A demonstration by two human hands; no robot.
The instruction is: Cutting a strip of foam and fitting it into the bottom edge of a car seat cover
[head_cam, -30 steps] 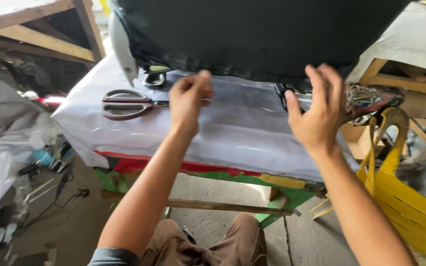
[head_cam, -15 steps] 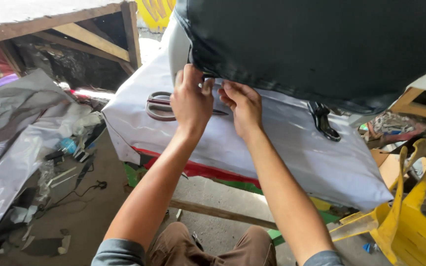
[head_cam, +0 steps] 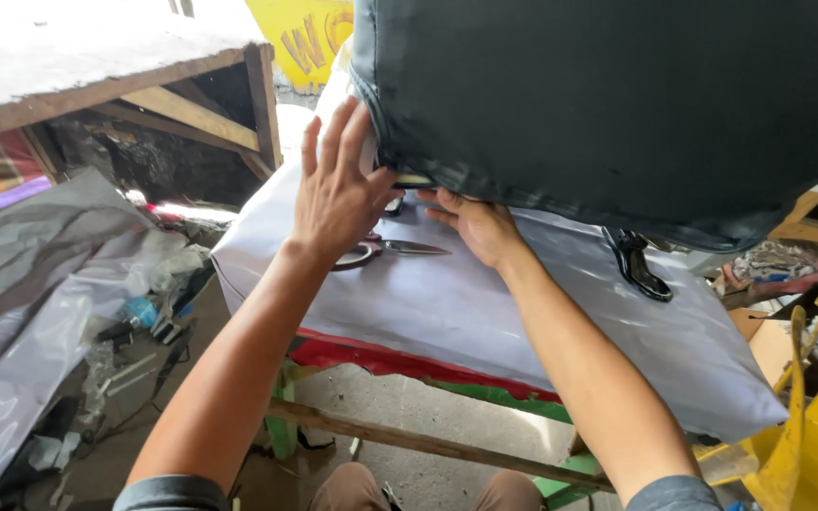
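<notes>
Item: my left hand (head_cam: 336,194). Flat and spread, fingers pointing up, palm pressed against the lower left corner of the black seat cover (head_cam: 617,104); its grip is open and clasps nothing.

Item: my right hand (head_cam: 477,224). Set just under the bottom hem of the black seat cover, fingers tucked toward the edge. Fingertips are hidden by the hem, so I cannot tell whether this grip is closed on the fabric or only touching it.

Item: black seat cover. Dark stitched material over a bulky padded form, filling the upper right of the view and overhanging the table (head_cam: 485,312).

Item: table. Draped in a pale glossy sheet; a red and a green strip show along its near edge.

Item: scissors (head_cam: 385,249). Lying on the sheet just below my left hand, blades pointing right toward my right wrist, handles partly hidden by my left palm.

Item: black lever (head_cam: 638,263). Curved plastic piece hanging beneath the cover, to the right of my right forearm, resting on the sheet.

Item: wooden frame (head_cam: 191,104). Upper left, well apart from both hands.

Item: yellow plastic piece (head_cam: 807,416). Lower right, beside the table.

Item: crumpled grey sheeting (head_cam: 21,312). On the floor at the left.
</notes>
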